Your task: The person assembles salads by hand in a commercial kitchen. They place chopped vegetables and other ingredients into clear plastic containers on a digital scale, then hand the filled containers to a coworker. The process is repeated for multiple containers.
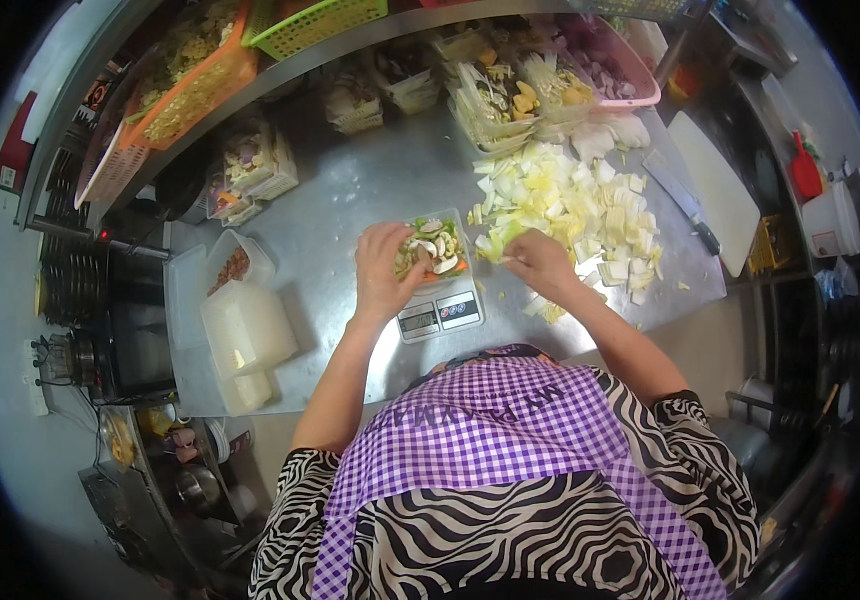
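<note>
A clear plastic container (462, 232) of sliced mushrooms (442, 250), green leaves and orange strips sits on a white kitchen scale (440, 318) at the middle of the table. My left hand (382, 272) grips the container's left side, its fingers curled over the rim next to the mushrooms. Just right of the container, my right hand (542, 265) is closed in a pinch on a pale green piece of cabbage (493, 246). Beyond that hand spreads a large heap of chopped cabbage (550, 190).
A knife (685, 205) lies right of the heap, beside a white cutting board (715, 190). Filled containers (510, 115) stack at the back, near a pink basket (630, 95). White tubs (248, 325) stand at left. Overhead, a shelf bears an orange basket (235, 75) and a green basket (320, 30).
</note>
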`<act>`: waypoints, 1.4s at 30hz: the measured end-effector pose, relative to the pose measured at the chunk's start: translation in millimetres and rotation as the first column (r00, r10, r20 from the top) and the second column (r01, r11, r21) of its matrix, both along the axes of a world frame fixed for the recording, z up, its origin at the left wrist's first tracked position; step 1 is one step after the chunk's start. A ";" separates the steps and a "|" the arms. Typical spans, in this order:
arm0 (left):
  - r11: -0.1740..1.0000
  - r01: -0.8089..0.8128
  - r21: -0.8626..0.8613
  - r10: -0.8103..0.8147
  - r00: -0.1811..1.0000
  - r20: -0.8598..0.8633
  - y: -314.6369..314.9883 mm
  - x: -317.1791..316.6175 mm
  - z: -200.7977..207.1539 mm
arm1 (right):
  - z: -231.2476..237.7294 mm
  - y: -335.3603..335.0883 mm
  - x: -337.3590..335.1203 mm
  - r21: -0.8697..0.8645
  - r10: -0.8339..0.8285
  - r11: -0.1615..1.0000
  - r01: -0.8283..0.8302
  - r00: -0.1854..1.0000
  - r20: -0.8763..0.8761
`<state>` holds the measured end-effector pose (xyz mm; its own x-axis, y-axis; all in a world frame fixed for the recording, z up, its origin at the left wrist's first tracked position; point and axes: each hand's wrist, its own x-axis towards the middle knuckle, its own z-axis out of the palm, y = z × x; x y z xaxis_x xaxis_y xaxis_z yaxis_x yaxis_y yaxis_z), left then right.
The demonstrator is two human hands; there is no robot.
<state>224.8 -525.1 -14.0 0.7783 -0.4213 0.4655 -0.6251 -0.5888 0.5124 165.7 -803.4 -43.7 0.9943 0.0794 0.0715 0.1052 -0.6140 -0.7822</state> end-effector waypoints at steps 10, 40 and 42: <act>0.889 0.193 0.416 -0.124 0.974 -0.187 -28.9 12.9 -6.3 | 20.9 -8.2 64.6 0.211 -0.051 0.977 0.040 0.998 0.046; 0.906 -0.424 -0.006 0.415 0.890 -0.190 -19.0 -15.3 28.9 | -30.2 -352.6 315.3 0.135 -0.466 0.862 0.488 0.869 -0.167; 0.896 -0.443 -0.017 0.433 0.882 -0.187 -12.3 -17.0 23.8 | -29.2 -355.0 310.7 0.401 -0.407 0.770 0.496 0.866 -0.289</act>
<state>207.7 -537.4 9.8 0.9479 0.0047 0.3184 -0.2080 -0.7481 0.6302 476.4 -1158.3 -72.9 0.9049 -0.3791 -0.1936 -0.2598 -0.1317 -0.9566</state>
